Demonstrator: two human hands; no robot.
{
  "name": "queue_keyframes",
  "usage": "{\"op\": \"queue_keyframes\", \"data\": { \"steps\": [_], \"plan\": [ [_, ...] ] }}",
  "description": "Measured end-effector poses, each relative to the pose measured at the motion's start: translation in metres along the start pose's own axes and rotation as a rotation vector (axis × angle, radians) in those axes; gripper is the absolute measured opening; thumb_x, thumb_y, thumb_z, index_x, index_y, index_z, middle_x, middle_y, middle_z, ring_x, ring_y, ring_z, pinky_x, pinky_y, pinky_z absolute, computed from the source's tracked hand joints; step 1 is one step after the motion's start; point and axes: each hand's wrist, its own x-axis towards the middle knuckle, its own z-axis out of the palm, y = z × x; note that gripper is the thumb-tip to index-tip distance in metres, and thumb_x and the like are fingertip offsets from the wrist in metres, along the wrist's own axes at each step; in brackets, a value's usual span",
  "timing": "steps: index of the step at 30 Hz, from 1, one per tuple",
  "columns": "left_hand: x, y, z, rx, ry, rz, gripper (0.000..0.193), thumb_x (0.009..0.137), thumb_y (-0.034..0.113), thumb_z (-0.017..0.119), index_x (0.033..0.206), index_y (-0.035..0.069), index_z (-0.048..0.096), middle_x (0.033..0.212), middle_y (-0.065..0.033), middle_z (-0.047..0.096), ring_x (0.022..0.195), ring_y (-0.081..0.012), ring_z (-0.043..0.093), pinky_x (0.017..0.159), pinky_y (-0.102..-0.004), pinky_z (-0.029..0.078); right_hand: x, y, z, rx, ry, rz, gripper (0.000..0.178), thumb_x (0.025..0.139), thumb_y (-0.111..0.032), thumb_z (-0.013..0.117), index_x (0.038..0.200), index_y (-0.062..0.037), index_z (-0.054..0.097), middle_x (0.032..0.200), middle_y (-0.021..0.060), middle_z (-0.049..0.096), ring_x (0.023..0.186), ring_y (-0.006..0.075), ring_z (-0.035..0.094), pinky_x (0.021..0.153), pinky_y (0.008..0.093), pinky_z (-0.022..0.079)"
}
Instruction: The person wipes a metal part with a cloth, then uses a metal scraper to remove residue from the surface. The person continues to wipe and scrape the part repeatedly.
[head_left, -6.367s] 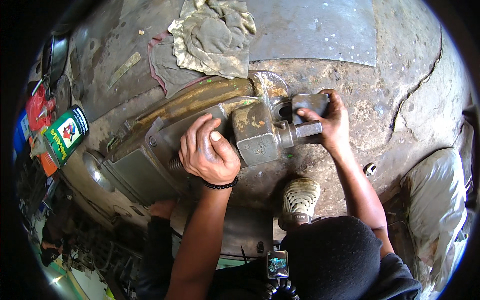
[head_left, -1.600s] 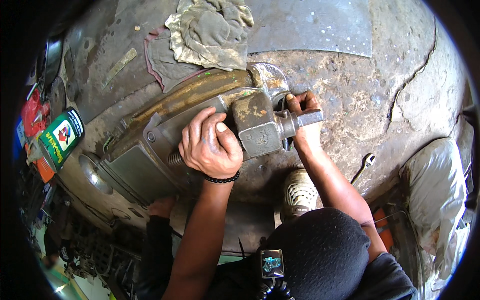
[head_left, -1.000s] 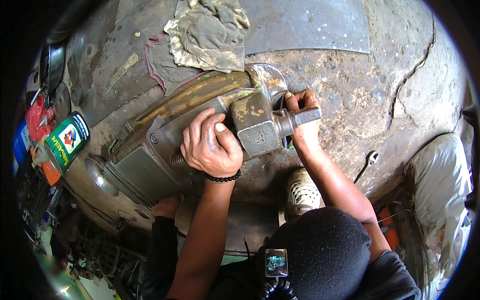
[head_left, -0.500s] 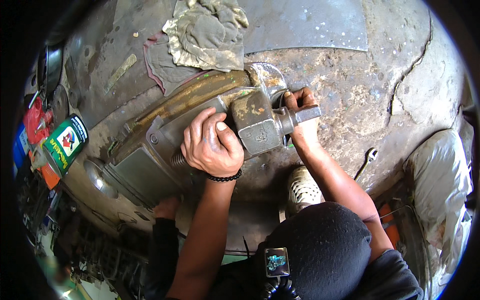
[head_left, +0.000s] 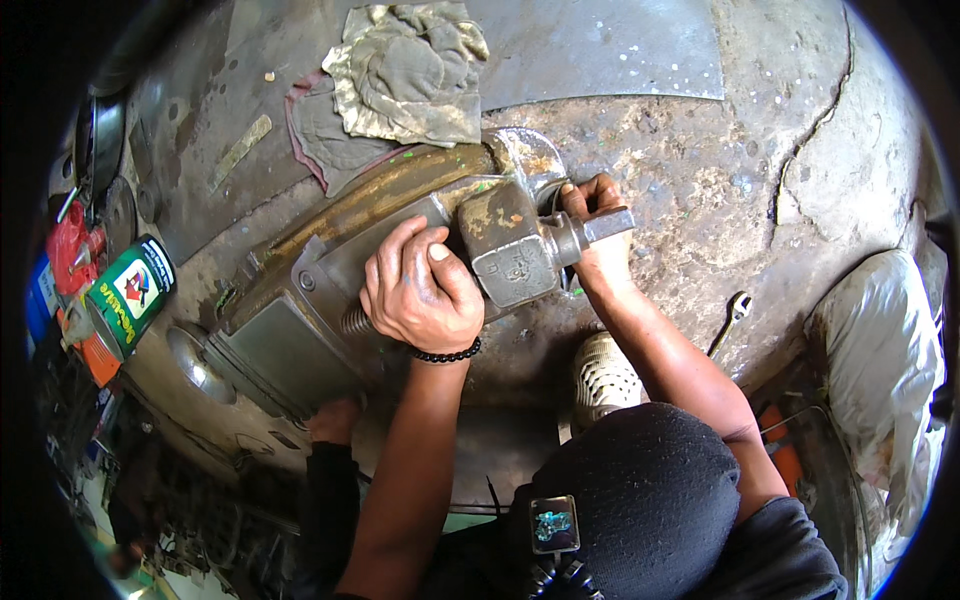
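Note:
A heavy, worn metal machine vise (head_left: 370, 245) lies slanted in front of me. My left hand (head_left: 425, 290) is closed around its threaded screw (head_left: 355, 321), beside the squared end block (head_left: 512, 245). Most of the screw under the palm is hidden. Past the block, my right hand (head_left: 600, 250) reaches behind the square-ended spindle (head_left: 605, 225). Its thumb and fingers are bent together at the vise's curved end (head_left: 535, 160); what they grip there is partly hidden and I cannot make it out.
Grey cloths (head_left: 410, 80) lie beyond the vise, near a flat metal sheet (head_left: 610, 45). A green can (head_left: 130, 295) and clutter stand at left. A wrench (head_left: 735, 318) lies at right, by white plastic sheeting (head_left: 875, 360). My shoe (head_left: 605, 375) is close to the vise.

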Motion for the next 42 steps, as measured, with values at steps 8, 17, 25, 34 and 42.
{"op": "queue_keyframes", "data": {
  "steps": [8,17,25,34,42],
  "plan": [
    [0.0017,0.0008,0.0004,0.008,0.003,0.014,0.028,0.095,0.023,0.052,0.081,0.011,0.073,0.097,-0.0044,0.074,0.083,-0.0298,0.067,0.072,-0.0421,0.049,0.0,-0.0003,0.0001,-0.076,0.019,-0.013,0.025,0.09,-0.012,0.07,0.075,0.001,0.054,0.077,0.0135,0.057,0.073,0.0244,0.055,0.069,0.0397,0.046],
    [0.0016,0.0024,-0.0003,0.011,-0.005,0.0,0.03,0.096,0.024,0.051,0.08,0.011,0.073,0.1,-0.004,0.074,0.084,-0.0297,0.067,0.072,-0.0424,0.05,0.0016,-0.0009,-0.0006,-0.222,0.061,-0.137,0.025,0.088,-0.013,0.071,0.075,0.0016,0.055,0.077,0.0164,0.057,0.072,0.0286,0.056,0.07,0.041,0.047],
    [0.0007,0.0023,0.0001,0.008,-0.001,-0.005,0.03,0.096,0.025,0.051,0.08,0.011,0.073,0.099,-0.0037,0.074,0.085,-0.0295,0.067,0.073,-0.0423,0.049,0.0023,-0.0022,-0.0017,-0.193,0.018,-0.087,0.026,0.089,-0.012,0.07,0.075,0.0015,0.054,0.077,0.0164,0.058,0.072,0.0288,0.056,0.069,0.0409,0.047],
    [0.002,0.0024,-0.001,0.013,-0.007,0.01,0.031,0.096,0.024,0.051,0.081,0.011,0.074,0.099,-0.0038,0.074,0.084,-0.0294,0.067,0.072,-0.0421,0.05,0.0038,-0.0041,-0.0021,-0.257,0.016,-0.114,0.023,0.087,-0.012,0.07,0.075,0.0015,0.055,0.076,0.0181,0.058,0.074,0.0349,0.057,0.071,0.043,0.047],
    [0.0029,0.0011,0.0014,-0.003,0.029,0.056,0.032,0.097,0.024,0.05,0.08,0.01,0.073,0.098,-0.0048,0.074,0.08,-0.0301,0.067,0.07,-0.0423,0.049,0.0026,-0.0038,-0.0003,-0.274,0.036,-0.135,0.025,0.086,-0.011,0.071,0.074,0.0012,0.053,0.076,0.0183,0.056,0.074,0.0347,0.057,0.072,0.0442,0.047]
  ]
}}
